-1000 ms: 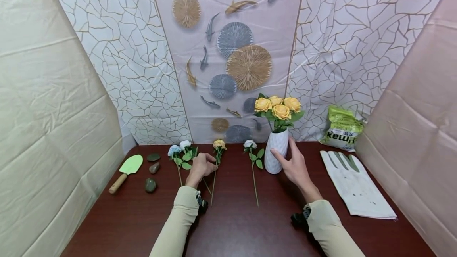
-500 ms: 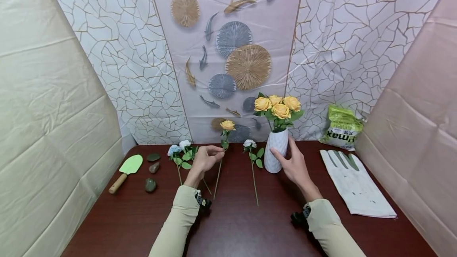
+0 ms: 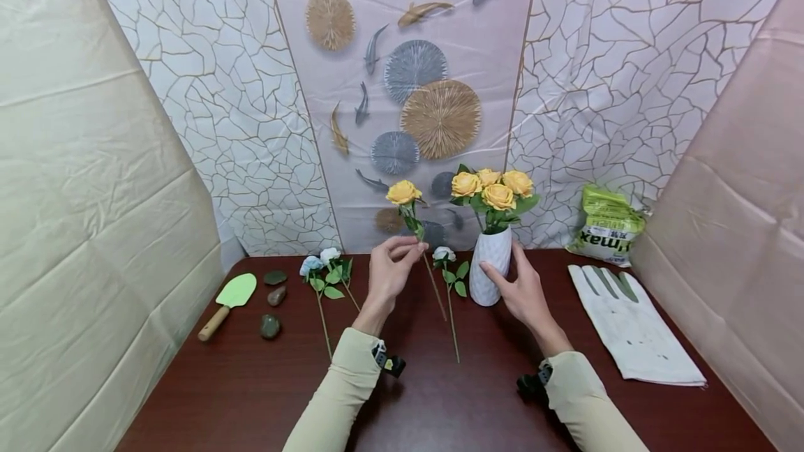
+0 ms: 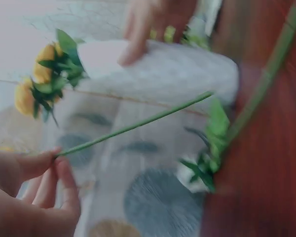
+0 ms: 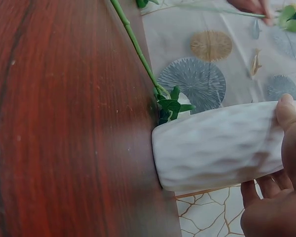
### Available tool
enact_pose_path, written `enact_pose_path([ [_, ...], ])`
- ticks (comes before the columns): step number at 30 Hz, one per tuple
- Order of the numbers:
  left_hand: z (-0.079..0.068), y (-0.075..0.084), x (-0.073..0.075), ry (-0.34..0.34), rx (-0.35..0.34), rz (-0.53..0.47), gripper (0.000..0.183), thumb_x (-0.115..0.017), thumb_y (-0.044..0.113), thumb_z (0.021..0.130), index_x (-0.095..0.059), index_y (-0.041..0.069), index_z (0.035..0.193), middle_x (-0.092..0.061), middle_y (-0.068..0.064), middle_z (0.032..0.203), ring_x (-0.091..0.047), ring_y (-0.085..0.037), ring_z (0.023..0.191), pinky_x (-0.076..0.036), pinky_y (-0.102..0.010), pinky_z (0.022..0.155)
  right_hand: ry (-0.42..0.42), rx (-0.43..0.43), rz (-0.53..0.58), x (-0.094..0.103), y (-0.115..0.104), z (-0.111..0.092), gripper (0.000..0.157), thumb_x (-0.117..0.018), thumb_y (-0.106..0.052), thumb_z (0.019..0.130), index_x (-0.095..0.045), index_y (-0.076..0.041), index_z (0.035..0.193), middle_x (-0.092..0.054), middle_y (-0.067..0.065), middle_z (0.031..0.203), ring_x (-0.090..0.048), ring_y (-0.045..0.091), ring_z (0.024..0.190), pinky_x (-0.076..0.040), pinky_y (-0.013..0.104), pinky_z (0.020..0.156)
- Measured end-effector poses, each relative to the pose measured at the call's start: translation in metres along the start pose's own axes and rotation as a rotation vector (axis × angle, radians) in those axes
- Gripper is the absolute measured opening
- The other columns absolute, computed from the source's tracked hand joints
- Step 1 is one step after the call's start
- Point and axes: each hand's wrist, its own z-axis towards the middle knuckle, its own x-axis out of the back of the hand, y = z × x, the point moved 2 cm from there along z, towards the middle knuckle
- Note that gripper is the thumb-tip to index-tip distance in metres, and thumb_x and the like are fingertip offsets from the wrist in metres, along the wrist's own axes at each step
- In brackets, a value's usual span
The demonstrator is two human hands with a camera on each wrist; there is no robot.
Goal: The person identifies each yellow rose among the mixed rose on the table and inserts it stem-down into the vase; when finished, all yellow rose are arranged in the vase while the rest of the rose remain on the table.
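My left hand (image 3: pixel 389 272) pinches the stem of a single yellow rose (image 3: pixel 404 192) between thumb and fingers. The rose is raised off the table, its bloom up and its stem (image 4: pixel 138 125) slanting down to the right. Around the side of a white textured vase (image 3: pixel 490 267) my right hand (image 3: pixel 523 293) keeps its grip, thumb in front. The vase (image 5: pixel 212 145) stands on the table near the back wall, and several yellow roses (image 3: pixel 498 195) fill its mouth. Between the hands, a white flower (image 3: pixel 444 254) lies on the table, close to the vase.
A blue flower (image 3: pixel 310 266) and another white flower (image 3: pixel 329 255) lie left of centre. Further left are several stones (image 3: pixel 270 326) and a green trowel (image 3: pixel 237 291). At right lie a white glove (image 3: pixel 634 330) and a green bag (image 3: pixel 606 229). Fabric-covered walls enclose the table (image 3: pixel 440 403).
The left hand has lifted the yellow rose off the table and carried it up and right, toward the vase. The right hand stays on the vase.
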Motion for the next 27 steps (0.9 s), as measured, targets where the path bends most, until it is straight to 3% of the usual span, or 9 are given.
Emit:
enact_pose_path([
  [5, 0.007, 0.023, -0.013, 0.143, -0.121, -0.196, 0.032, -0.076, 0.024, 0.091, -0.070, 0.003, 0.114, -0.077, -0.014, 0.107, -0.074, -0.025, 0.101, -0.058, -0.036, 0.093, -0.006, -0.002, 0.004, 0.000, 0.002, -0.002, 0.080, -0.069, -0.054, 0.091, -0.028, -0.035, 0.157, -0.040, 0.005, 0.159, -0.038, 0.028, 0.147, -0.035, 0.056, 0.116],
  [12, 0.015, 0.052, -0.031, 0.274, -0.272, -0.387, 0.031, -0.076, 0.019, 0.091, -0.068, -0.003, 0.112, -0.076, -0.017, 0.108, -0.073, -0.033, 0.104, -0.057, -0.046, 0.096, -0.007, 0.004, 0.010, 0.000, 0.001, -0.001, 0.078, -0.068, -0.053, 0.091, -0.028, -0.037, 0.156, -0.041, 0.004, 0.158, -0.039, 0.027, 0.146, -0.036, 0.057, 0.115],
  [17, 0.018, 0.064, -0.042, 0.314, -0.319, -0.418, 0.026, -0.075, 0.020, 0.092, -0.068, 0.001, 0.108, -0.077, -0.016, 0.107, -0.074, -0.029, 0.098, -0.056, -0.050, 0.096, -0.004, 0.006, 0.011, 0.000, 0.000, -0.001, 0.078, -0.069, -0.053, 0.091, -0.029, -0.036, 0.156, -0.041, 0.004, 0.158, -0.039, 0.027, 0.146, -0.036, 0.057, 0.115],
  [21, 0.019, 0.065, -0.052, 0.316, -0.322, -0.445, 0.027, -0.076, 0.016, 0.091, -0.066, -0.001, 0.110, -0.076, -0.017, 0.108, -0.075, -0.025, 0.096, -0.059, -0.041, 0.092, -0.001, 0.011, 0.017, 0.000, -0.001, 0.000, 0.077, -0.069, -0.052, 0.091, -0.030, -0.036, 0.156, -0.042, 0.004, 0.157, -0.040, 0.026, 0.145, -0.036, 0.056, 0.115],
  [27, 0.017, 0.062, -0.067, 0.287, -0.300, -0.387, 0.024, -0.077, 0.017, 0.090, -0.069, 0.003, 0.108, -0.078, -0.014, 0.103, -0.076, -0.025, 0.094, -0.060, -0.040, 0.091, -0.003, 0.009, 0.011, 0.000, -0.002, 0.000, 0.078, -0.069, -0.052, 0.091, -0.029, -0.036, 0.157, -0.040, 0.004, 0.159, -0.038, 0.027, 0.146, -0.035, 0.057, 0.115],
])
